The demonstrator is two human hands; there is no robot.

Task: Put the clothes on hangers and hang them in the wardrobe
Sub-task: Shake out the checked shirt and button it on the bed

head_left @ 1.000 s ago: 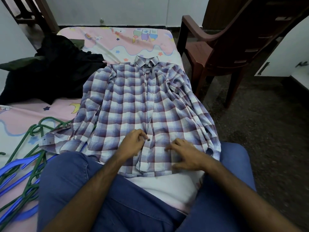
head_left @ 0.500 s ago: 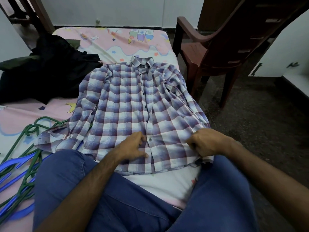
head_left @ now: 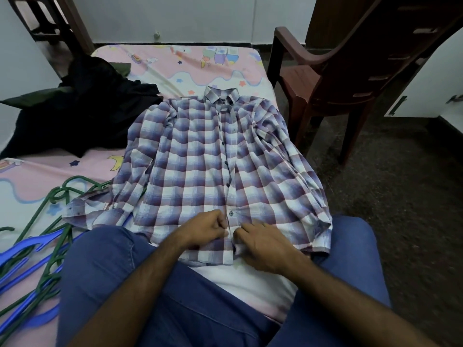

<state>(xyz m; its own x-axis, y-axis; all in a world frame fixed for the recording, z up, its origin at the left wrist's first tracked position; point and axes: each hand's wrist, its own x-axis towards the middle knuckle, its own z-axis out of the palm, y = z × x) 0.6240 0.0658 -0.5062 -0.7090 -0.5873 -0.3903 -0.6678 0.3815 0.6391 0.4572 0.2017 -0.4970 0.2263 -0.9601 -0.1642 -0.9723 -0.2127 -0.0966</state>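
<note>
Both hands at the shirt's hem, working the bottom button.

Shirt [head_left: 215, 171] lies flat on the bed [head_left: 175, 68]; left hand [head_left: 204, 227] and right hand [head_left: 263, 249] pinch the placket with curled fingers. A tug could pucker the smoothed cloth or skew the buttoning.

Lighting: dim, even indoor light; source not visible. No glare. Shadows: soft, deepest well right of the fingers [head_left: 246, 227] over the floor [head_left: 390, 196], and in the frame corners. Sharpness: checked shirt [head_left: 200, 156] beyond the fingers fairly crisp; slight softness overall. Distortion: wide-angle bowing toward edges, chair [head_left: 350, 78] stretched.
</note>
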